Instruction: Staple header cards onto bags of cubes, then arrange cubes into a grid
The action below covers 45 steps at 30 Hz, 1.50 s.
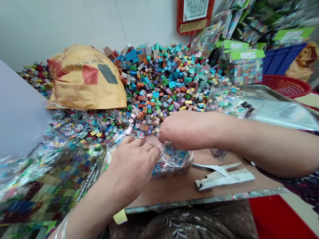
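A clear plastic bag (175,158) full of small colourful pieces lies on the brown work surface in front of me. My left hand (136,160) is at its left side, fingers curled and pressed against the plastic. My right hand (181,130) is bent over the bag's far edge, closed, with its fingertips hidden behind the hand. What those fingertips hold, if anything, does not show. Just right of the bag rests a white plier-type stapler (225,178), its handles apart. Beyond both hands rises a big heap of small patterned cubes (159,82).
A yellow paper sack (86,81) sits on the heap at left. Printed sheets in plastic (62,182) lie at near left. At right are packed bags with green headers (245,65), a blue bin (282,60), a red basket (286,85) and clear plastic sheets (286,115).
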Available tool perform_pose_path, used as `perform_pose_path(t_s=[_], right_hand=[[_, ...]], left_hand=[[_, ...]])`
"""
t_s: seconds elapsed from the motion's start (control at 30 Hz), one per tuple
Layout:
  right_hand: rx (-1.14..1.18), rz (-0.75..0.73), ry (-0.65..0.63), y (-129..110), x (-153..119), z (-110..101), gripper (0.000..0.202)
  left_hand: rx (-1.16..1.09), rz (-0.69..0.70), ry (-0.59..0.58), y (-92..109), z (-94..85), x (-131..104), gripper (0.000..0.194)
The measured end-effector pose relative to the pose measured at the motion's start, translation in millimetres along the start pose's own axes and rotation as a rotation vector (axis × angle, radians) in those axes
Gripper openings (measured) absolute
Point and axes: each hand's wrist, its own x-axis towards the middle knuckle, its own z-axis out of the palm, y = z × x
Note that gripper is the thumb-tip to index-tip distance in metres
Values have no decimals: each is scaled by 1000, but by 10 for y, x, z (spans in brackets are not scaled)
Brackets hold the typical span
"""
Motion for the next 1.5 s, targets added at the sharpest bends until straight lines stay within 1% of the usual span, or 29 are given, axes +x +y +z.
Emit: perform_pose_path(t_s=[0.07, 0.1, 0.2, 0.23, 0.3, 0.37, 0.47, 0.53, 0.6, 0.7, 0.77, 0.83, 0.93, 1.03, 1.13, 1.27, 1.4, 1.47, 1.5], right_hand=[[-79, 6, -110, -22, -3, -10, 24], [-106, 3, -124, -23, -7, -16, 26], [-67, -75, -17, 14, -30, -32, 27], [-57, -107, -9, 33, -37, -38, 25], [-57, -140, -29, 66, -42, -51, 22], [-69, -123, -50, 80, -36, -62, 20], [-99, -113, -32, 63, -10, -72, 14], [-138, -113, -36, 31, 9, -70, 14], [-195, -106, -68, -12, 25, -61, 15], [-282, -85, -170, -79, 32, -45, 19], [-303, -69, -225, -115, 28, -39, 25], [-305, -55, -247, -141, 22, -37, 26], [-320, -32, -241, -156, 16, -32, 24], [-320, -29, -174, -137, 10, -22, 21], [-271, -34, -128, -83, -5, -21, 18], [-201, -48, -79, -7, -7, -13, 18], [-231, -104, -78, 12, 3, 23, 19], [-254, -104, -86, 17, -10, 24, 20], [-247, -93, -111, 26, -19, 16, 20]], left_hand=[[-1, 8, 16, 5, 5, 3, 25], [8, 8, 21, 9, 7, 5, 24], [45, -2, 38, 24, 11, 8, 18], [59, -6, 34, 29, 13, 7, 16], [80, -7, 16, 34, 16, 4, 16], [88, -4, 1, 30, 20, 0, 18], [70, -3, 22, 19, 24, -3, 16], [64, -4, 40, 17, 26, -2, 14], [66, -7, 50, 21, 27, 0, 17], [66, -21, 57, 32, 31, -1, 20], [66, -26, 51, 33, 37, -5, 17], [67, -23, 54, 30, 45, -9, 13], [72, -23, 58, 25, 53, -17, 9], [81, -18, 41, 31, 51, -22, 9], [86, -18, 41, 39, 47, -28, 10], [90, -25, 80, 41, 54, -39, 13], [90, -50, 115, 55, 76, -45, 19], [79, -50, 136, 65, 93, -47, 18], [73, -46, 143, 68, 103, -49, 17]])
